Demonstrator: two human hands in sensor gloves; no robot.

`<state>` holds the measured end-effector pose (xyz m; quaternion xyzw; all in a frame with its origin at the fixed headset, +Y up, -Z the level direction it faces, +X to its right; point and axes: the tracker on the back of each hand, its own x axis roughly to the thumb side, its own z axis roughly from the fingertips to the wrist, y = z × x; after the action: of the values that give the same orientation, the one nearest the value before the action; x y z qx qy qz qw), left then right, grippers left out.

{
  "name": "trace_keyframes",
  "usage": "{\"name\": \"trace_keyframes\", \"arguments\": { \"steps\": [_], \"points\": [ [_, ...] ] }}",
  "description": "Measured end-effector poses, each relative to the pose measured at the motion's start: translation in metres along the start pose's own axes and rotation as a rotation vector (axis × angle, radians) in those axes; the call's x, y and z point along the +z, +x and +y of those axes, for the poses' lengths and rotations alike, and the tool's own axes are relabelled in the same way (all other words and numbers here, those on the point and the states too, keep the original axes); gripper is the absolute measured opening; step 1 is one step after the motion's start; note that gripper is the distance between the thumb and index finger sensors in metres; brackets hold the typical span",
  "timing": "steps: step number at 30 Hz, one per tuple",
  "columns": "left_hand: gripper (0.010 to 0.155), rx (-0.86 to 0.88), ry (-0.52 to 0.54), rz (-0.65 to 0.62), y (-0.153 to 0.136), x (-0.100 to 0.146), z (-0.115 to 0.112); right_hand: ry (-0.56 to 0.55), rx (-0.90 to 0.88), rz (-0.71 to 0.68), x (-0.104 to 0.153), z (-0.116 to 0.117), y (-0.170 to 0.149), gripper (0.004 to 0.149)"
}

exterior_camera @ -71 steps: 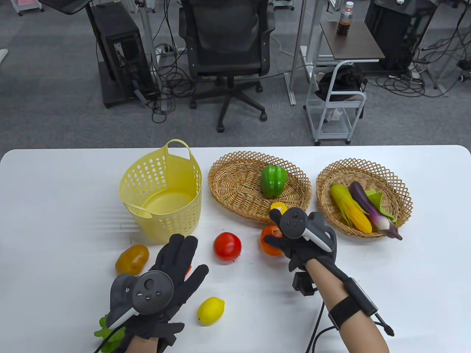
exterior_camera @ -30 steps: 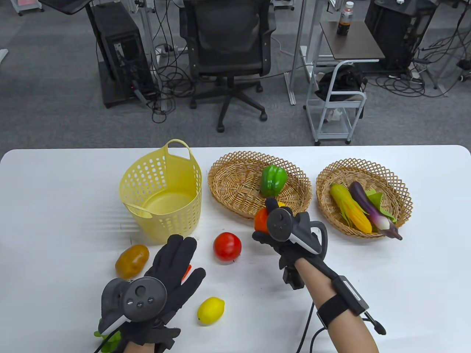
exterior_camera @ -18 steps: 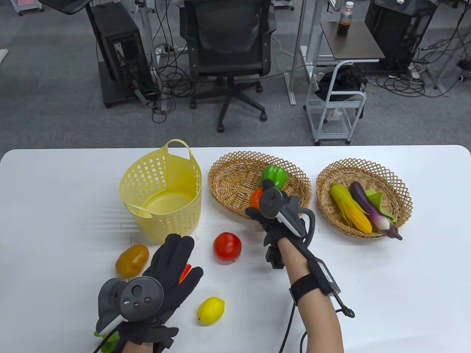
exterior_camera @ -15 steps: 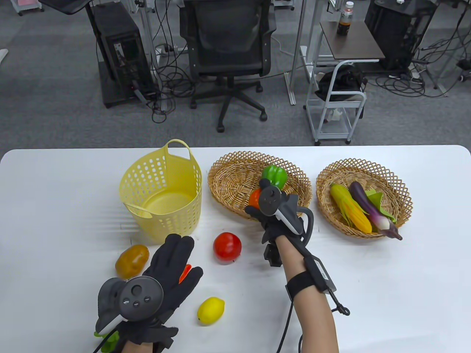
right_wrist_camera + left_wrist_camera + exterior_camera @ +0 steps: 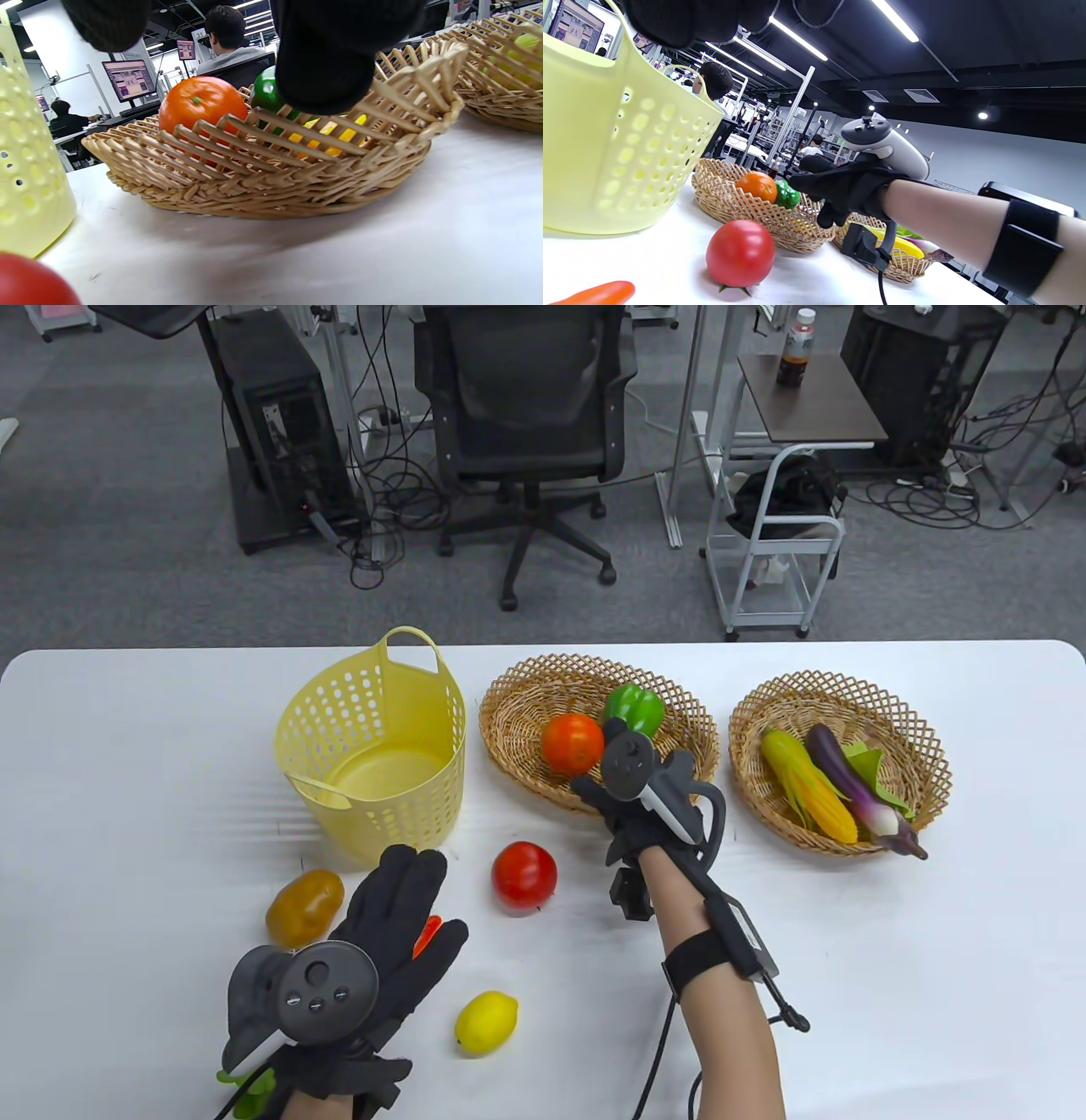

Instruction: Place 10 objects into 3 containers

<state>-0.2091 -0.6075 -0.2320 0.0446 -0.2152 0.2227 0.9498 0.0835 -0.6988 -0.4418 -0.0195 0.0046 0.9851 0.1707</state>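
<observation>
No legible text anywhere (monitor screens too blurred).

The left hand (image 5: 386,929) lay palm down low over the table near the front edge, fingers (image 5: 407,882) extended and held together, thumb splayed to the side, gripping nothing. Its tracker sat on the back of the hand. The right hand (image 5: 636,797) was raised further out, forearm bare and angled up from the bottom edge, a strap around the forearm (cable trailing from it). Its fingers (image 5: 814,178) were loosely curled and held nothing, the tracker riding on top
</observation>
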Motion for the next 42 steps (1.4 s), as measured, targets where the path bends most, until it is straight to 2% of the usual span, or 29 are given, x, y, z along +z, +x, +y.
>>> {"name": "trace_keyframes", "arguments": {
  "steps": [3,7,10,12,15,20,26,32,34,37,40,42],
  "points": [
    [0.076,0.0,-0.005,0.003,0.0,-0.001,0.0,0.018,-0.018,-0.028,0.009,-0.005,-0.007,0.083],
    [0.076,-0.002,-0.004,0.005,0.0,-0.001,0.0,0.067,-0.064,-0.1,0.034,-0.011,-0.025,0.084],
    [0.076,-0.003,-0.002,0.01,0.0,-0.001,0.0,0.221,-0.122,-0.131,0.058,-0.015,-0.042,0.086],
    [0.076,-0.005,-0.006,0.015,0.0,-0.002,-0.001,0.37,-0.201,-0.139,0.076,-0.018,-0.057,0.086],
    [0.076,-0.01,-0.012,0.024,0.0,-0.004,-0.002,0.428,-0.286,-0.164,0.095,-0.022,-0.075,0.085],
    [0.076,-0.021,-0.02,0.029,0.002,-0.006,-0.004,0.386,-0.352,-0.193,0.122,-0.032,-0.104,0.087],
    [0.076,-0.026,-0.012,0.022,0.0,-0.007,-0.005,0.361,-0.469,-0.19,0.134,-0.033,-0.129,0.085],
    [0.076,-0.027,0.002,0.039,-0.007,-0.006,-0.003,0.166,-0.46,-0.225,0.138,-0.032,-0.136,0.084],
    [0.076,-0.033,0.005,0.055,-0.011,-0.008,-0.004,0.12,-0.452,-0.228,0.14,-0.029,-0.14,0.084],
    [0.077,-0.052,-0.017,0.116,-0.021,-0.01,-0.005,0.11,-0.47,-0.217,0.14,-0.028,-0.146,0.084],
    [0.088,-0.083,0.005,0.122,-0.042,-0.016,-0.006,0.117,-0.497,-0.21,0.138,-0.028,-0.151,0.083],
    [0.09,-0.159,-0.056,0.202,-0.054,-0.02,-0.004,0.12,-0.505,-0.211,0.138,-0.027,-0.152,0.083]
  ]
}}
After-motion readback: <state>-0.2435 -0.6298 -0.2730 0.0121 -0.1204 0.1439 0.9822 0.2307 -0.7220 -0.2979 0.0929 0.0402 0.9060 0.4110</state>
